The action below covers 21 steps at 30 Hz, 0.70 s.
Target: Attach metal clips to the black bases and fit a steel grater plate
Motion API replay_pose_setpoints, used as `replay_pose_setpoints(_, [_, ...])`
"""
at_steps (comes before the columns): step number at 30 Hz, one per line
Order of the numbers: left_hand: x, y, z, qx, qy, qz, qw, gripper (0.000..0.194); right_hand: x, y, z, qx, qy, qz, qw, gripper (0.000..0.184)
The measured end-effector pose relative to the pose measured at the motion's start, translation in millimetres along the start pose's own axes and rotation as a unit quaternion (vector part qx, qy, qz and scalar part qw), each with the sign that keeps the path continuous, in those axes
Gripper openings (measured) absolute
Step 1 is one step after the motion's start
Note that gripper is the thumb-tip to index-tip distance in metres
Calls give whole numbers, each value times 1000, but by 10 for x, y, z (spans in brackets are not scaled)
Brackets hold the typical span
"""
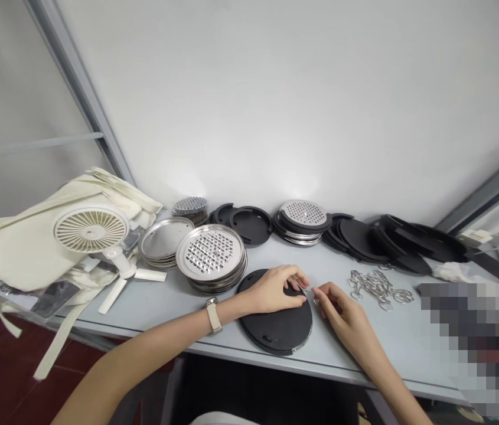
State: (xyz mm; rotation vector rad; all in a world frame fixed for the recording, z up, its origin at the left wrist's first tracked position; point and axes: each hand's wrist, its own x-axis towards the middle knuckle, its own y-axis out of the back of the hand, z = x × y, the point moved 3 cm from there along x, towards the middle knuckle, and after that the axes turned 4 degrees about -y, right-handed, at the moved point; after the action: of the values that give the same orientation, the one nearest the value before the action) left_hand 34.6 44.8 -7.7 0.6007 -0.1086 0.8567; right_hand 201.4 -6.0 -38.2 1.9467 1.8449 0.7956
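The black disc (276,330) lies on the counter (156,307), silver showing along its near right edge. The left hand (276,287) rests on it, fingers curled—its exact grip cannot be told. The right hand (340,307), beside the disc, has its fingertips pinched on a wire (315,300); whether that is hooked in is unclear, so this piece looks unfinished. Loose clips (380,288) lie right of the disc, grater plates (215,251) behind-left—plates and clips apart, more seems left.
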Motion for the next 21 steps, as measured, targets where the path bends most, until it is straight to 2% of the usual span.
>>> replay_pose_setpoints(5, [-24,20,5,33,-7,19,999,25,-14,-40,-82,-14,30,-41,999,30])
replay_pose_setpoints(12, [-14,15,8,38,-23,11,999,24,-26,-62,-92,-32,39,-69,996,29])
replay_pose_setpoints(21, [5,9,-7,14,11,13,1000,24,-22,-70,-106,-48,40,-81,995,29])
